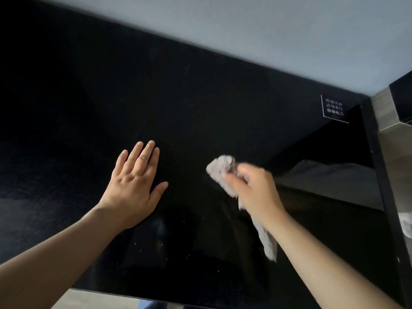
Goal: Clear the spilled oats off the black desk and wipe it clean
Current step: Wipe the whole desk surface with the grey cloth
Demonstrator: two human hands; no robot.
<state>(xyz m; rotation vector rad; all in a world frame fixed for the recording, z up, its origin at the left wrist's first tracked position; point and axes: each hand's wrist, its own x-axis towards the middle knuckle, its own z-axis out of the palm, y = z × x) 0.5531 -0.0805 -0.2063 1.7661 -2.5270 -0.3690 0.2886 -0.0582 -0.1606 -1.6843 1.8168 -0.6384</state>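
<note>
The black desk (200, 90) fills most of the head view, glossy and dark. My left hand (133, 184) lies flat on it, fingers straight and together, left of centre. My right hand (254, 188) grips a bunched light grey cloth (220, 168) against the desk surface, right of centre; a loose tail of the cloth hangs down under my wrist. The right hand and cloth are blurred. A few tiny pale specks (166, 259) are scattered on the desk close to its near edge, between my forearms.
A small black sign with white characters (334, 109) sits at the desk's far right corner. A pale wall (289, 36) runs behind the desk. The desk's right edge (379, 175) borders a grey surface; a white object (405, 224) shows at the frame's right margin.
</note>
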